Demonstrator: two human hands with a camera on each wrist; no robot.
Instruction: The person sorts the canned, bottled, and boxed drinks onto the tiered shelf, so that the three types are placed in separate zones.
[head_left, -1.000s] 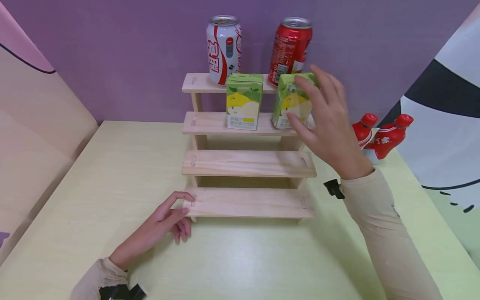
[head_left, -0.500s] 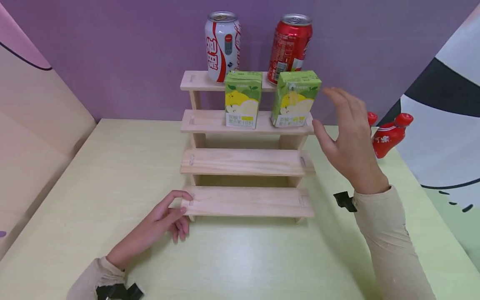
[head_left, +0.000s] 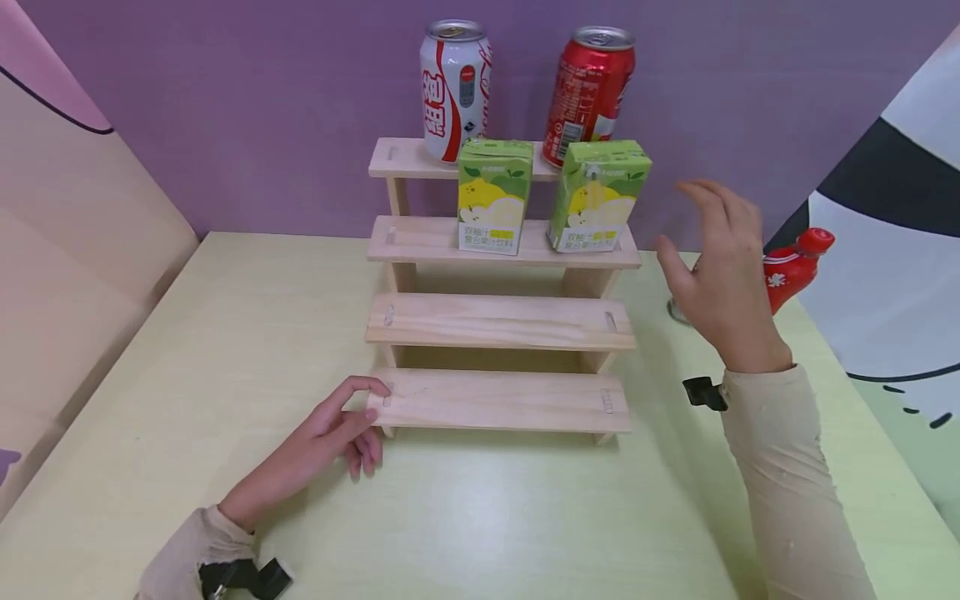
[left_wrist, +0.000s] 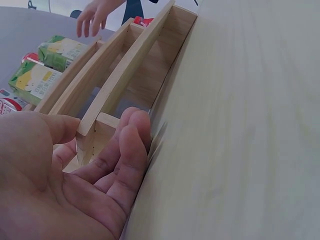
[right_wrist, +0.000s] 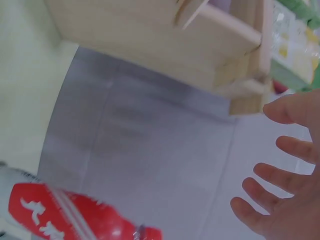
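Observation:
A four-step wooden display rack (head_left: 501, 321) stands on the table. My left hand (head_left: 322, 442) pinches the left end of its lowest step between thumb and forefinger; in the left wrist view the other fingers (left_wrist: 132, 145) hang loosely below. My right hand (head_left: 731, 283) holds nothing and hovers right of the rack, fingers spread. It partly hides the red-labelled bottles; one bottle (right_wrist: 75, 212) shows in the right wrist view. Two green juice cartons, a left one (head_left: 493, 196) and a right one (head_left: 600, 196), stand on the second step from the top.
A white can (head_left: 455, 92) and a red can (head_left: 588, 96) stand on the top step, partly behind the cartons. A purple backdrop (head_left: 300, 108) rises behind the pale table (head_left: 225, 333). A panel with black and white shapes is at the right.
My right hand has let go of the right carton and moved right, in front of the bottles. The carton stays on its step. My left hand keeps its grip on the rack.

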